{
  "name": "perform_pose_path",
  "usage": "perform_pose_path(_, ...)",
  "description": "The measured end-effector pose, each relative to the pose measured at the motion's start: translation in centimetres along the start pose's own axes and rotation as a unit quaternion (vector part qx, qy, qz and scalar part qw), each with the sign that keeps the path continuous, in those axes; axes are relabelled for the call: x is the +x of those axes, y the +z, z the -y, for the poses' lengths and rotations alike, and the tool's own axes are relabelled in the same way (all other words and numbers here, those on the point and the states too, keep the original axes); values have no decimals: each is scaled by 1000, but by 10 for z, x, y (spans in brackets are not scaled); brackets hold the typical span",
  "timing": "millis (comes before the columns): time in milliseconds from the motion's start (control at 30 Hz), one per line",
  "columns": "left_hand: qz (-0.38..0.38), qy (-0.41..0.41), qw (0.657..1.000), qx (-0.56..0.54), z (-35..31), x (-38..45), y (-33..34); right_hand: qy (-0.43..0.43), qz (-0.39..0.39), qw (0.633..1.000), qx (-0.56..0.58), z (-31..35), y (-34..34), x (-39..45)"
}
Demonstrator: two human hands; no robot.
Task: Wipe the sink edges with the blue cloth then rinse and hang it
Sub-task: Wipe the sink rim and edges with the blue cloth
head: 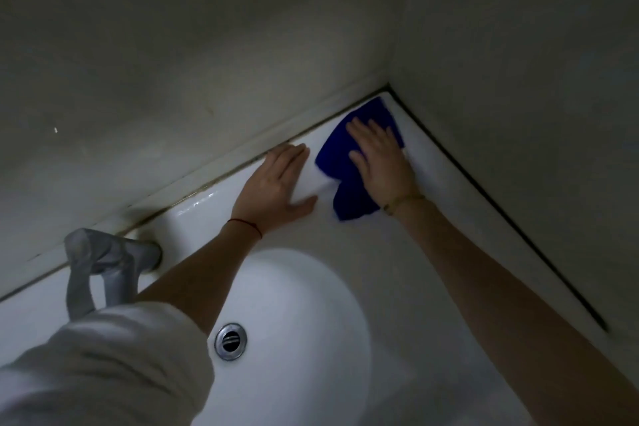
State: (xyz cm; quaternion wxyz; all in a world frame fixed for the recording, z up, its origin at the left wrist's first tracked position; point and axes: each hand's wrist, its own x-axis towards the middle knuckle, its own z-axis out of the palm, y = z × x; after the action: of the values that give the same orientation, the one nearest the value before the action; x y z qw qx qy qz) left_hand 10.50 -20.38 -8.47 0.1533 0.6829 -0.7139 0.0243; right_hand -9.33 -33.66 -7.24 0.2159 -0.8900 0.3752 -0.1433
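At far left, low in the head view, a rolled pale sleeve (103, 367) over the left arm; just above it, a grey tap (103, 263) rising from the back ledge of the white sink (397, 270), close against the wall (207, 45); in the bowl, right of the sleeve, a round chrome drain (230, 341); further right and higher, the left hand (280, 187) laid flat on the sink's back edge, fingers straight and held together with their tips near the wall seam, thumb spread out to the right, palm down, gripping nothing, only resting on the bare porcelain; around its wrist a thin red thread (246, 225); just beside that hand, a narrow strip of white between them, the blue cloth (337, 162), spread out over the back right corner of the sink edge, its far tip reaching almost into the corner where the two walls meet, its near end trailing toward the bowl; on top of the cloth, the right hand (380, 159), open and flat, fingers straight and slightly fanned, pressing the cloth down against the ledge rather than pinching it; at its wrist a thin yellowish band (403, 201); at far right, a dark seam (501, 211) along the sink's side edge, against the right-hand wall.
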Motion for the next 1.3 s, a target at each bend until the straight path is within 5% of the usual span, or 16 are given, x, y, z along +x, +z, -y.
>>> perform_pose_path(100,-15,9,1000,-2,1,2,0,-66,18,995,-70,-13,-4,-8)
perform_pose_path(267,-14,4,1000,-8,1,2,-1,101,-28,992,-70,-10,-9,26)
perform_pose_path(467,-27,12,1000,-4,1,3,-1,-22,17,995,-92,-9,-5,9)
perform_pose_path(633,-23,7,1000,-10,1,2,-2,85,-25,991,-101,-16,-12,28)
perform_pose_path(833,-11,5,1000,-7,-1,3,-2,-54,36,987,-145,-23,-9,-2)
perform_pose_path(1300,-26,14,1000,-10,2,1,1,62,-23,984,-164,-47,-22,-47)
